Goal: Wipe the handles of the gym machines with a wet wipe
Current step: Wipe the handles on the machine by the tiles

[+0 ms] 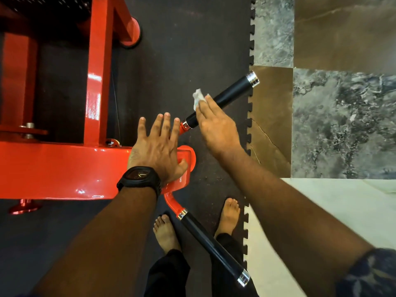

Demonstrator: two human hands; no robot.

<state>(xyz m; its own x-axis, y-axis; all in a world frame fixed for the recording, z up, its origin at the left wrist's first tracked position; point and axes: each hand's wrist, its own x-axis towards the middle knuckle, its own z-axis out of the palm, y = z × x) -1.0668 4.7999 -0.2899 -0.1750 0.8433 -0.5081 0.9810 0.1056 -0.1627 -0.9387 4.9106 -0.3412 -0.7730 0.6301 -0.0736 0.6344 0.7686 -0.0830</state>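
Head view: the person's right hand (216,125) is reaching across the upper black cylindrical handle with a chrome end cap (234,91). Its fingers are lying fairly straight and close together over the grip, and its thumb is hidden beneath. The crumpled white wet wipe (198,97) is sitting under the fingertips against the handle's lower half, with a loose corner sticking out to the upper left. The hand is looking slightly blurred.

The left hand (158,146) is lying flat with its fingers spread and straight, gripping nothing. Its palm is resting on the end of the glossy red steel machine frame (64,168), and its fingertips are pointing toward the red neck where the upper handle is joining the frame. A black wristwatch (139,176) is sitting on that wrist.

A second black handle with chrome collars (214,247) is slanting down from the frame toward the lower right, passing between the person's two bare feet (166,232) – untouched by either hand. The feet are standing on a dark rubber floor mat with an interlocking edge (192,39), and beside it, to the right, grey and brown marble-patterned tiles (342,125) are showing. A dark blue patterned sleeve (372,273) is covering the right upper arm at the lower right corner
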